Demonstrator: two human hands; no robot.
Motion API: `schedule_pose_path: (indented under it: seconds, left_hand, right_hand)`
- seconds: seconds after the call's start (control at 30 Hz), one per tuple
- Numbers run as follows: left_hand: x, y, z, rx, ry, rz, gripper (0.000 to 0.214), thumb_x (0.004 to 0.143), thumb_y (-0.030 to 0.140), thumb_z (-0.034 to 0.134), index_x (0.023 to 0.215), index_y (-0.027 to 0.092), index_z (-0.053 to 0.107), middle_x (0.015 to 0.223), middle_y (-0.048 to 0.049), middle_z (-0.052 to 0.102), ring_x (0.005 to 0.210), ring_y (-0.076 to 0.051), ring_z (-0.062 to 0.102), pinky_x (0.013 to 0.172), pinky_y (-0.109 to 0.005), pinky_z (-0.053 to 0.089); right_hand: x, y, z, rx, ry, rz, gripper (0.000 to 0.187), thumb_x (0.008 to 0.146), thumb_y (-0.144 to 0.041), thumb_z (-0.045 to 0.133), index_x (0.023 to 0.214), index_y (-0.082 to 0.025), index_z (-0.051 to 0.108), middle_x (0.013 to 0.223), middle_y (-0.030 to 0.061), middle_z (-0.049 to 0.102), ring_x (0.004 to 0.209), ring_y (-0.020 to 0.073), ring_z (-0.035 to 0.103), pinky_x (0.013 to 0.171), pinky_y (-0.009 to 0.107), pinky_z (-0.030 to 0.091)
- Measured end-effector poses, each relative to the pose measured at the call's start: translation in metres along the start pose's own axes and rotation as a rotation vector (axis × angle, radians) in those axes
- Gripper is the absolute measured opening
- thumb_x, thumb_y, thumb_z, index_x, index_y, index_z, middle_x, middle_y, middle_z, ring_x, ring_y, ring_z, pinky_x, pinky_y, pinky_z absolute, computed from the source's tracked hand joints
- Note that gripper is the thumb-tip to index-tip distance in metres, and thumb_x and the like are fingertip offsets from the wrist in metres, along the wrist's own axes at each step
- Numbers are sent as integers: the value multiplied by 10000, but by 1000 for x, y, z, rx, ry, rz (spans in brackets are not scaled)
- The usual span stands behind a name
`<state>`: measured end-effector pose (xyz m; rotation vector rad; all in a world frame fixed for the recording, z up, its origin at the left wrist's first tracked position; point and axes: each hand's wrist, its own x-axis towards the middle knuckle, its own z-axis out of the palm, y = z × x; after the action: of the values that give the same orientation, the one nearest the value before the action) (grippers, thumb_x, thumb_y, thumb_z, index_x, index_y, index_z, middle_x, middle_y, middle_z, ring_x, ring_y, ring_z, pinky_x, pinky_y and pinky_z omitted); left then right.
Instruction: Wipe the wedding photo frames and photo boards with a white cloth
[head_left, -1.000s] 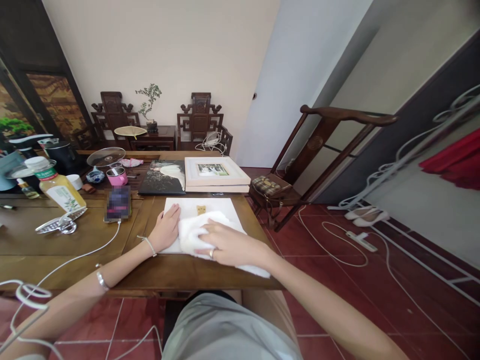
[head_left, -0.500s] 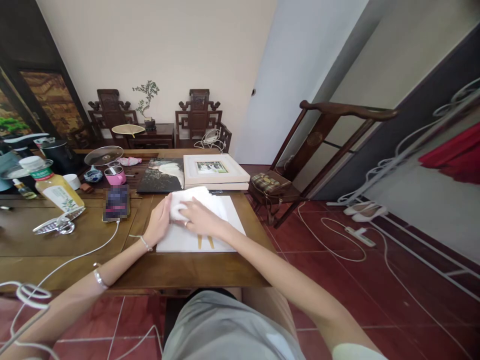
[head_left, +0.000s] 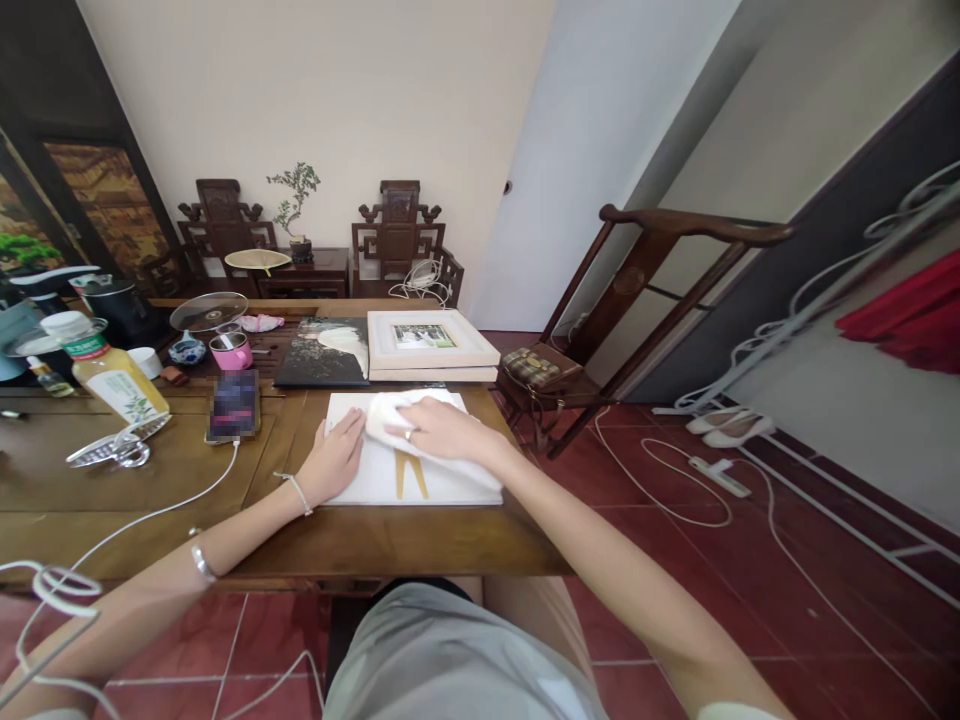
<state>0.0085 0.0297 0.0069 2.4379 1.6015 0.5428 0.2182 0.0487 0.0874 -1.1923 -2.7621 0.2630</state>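
Observation:
A flat white board or panel (head_left: 465,484) lies near the front edge of the wooden table, with a tan, V-shaped marking (head_left: 409,475) on its lower middle. My left hand (head_left: 335,460) rests flat on the board's left side, fingers stretched out and holding nothing. Bunched under the fingers of my right hand (head_left: 441,430) is a white cloth (head_left: 384,418), pressed onto the upper middle of the board. The right hand and cloth hide part of the board's surface. Whether the cloth is fabric or paper I cannot tell.
Behind the board sit a cream picture frame (head_left: 427,345) and a dark album-like panel (head_left: 322,350). To the left are a phone (head_left: 232,408) on a cable, a pink cup (head_left: 231,350), a juice bottle (head_left: 112,375) and a silver hair clip (head_left: 120,445). A wooden chair (head_left: 637,270) stands right.
The cloth and my right hand have moved right, away from my left hand. My left hand no longer touches the cloth and lies lower on the board, which has shifted slightly right.

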Motion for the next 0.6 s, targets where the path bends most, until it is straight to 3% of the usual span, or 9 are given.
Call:
schedule_pose_path:
  seconds: [0.1,0.2,0.37,0.47,0.6]
  left_hand:
    - [-2,2,0,69,-19,16,448,937,180,276,1362,161,417,1478,-130,378,1394,-255,296,1104,-576,224]
    - [-1,2,-1,72,-11,22,446,940,185,286,1366,171,414,1478,-125,377,1389,-255,304,1108,-565,226]
    - [0,1,-3,43,11,48,430,941,197,294,1341,202,452,1421,-101,450,1335,-256,381,1114,-566,220]
    - [0,0,-2,31,22,42,430,942,197,297,1340,211,459,1402,-95,469,1318,-257,404,1117,-562,217]
    - [-1,0,-1,49,10,26,429,944,200,301,1348,191,445,1452,-110,415,1361,-246,350,1124,-540,214]
  right_hand:
    - [30,15,4,187,96,100,394,957,-447,386,824,-155,614,935,134,669,855,253,605,735,300,398]
    - [59,13,7,350,163,125,376,946,-455,396,864,-158,611,1026,120,658,878,236,593,741,288,406]
    - [98,-10,3,419,73,119,369,928,-449,431,856,-132,606,901,92,673,737,191,564,656,258,395]
    - [103,-11,-2,428,61,124,345,911,-442,470,833,-135,605,860,76,679,719,182,555,645,248,391]
    - [77,16,-4,451,71,174,336,906,-450,466,820,-157,606,864,68,685,717,190,570,638,256,402]
